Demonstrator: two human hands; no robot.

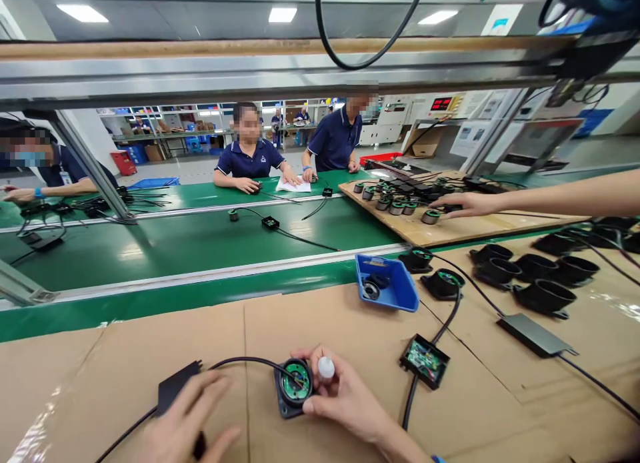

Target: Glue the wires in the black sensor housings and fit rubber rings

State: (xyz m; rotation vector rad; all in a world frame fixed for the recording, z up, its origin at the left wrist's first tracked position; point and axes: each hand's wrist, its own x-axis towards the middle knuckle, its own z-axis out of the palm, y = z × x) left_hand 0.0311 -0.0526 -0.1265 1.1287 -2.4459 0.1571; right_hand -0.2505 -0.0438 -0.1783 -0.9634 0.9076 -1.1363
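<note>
Head view: black housing (296, 385) lies between the hands (183, 423) (345, 396).

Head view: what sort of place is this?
Probably an electronics factory's assembly line, judging by the workers' matching navy shirts, a long green work surface and a round green circuit board.

- The left hand (183, 426) looks blurred from here, fingers stretched, thumb apart.
- The right hand (345, 403) curls in a grip, forearm (393, 441) slanting up leftward.
</note>
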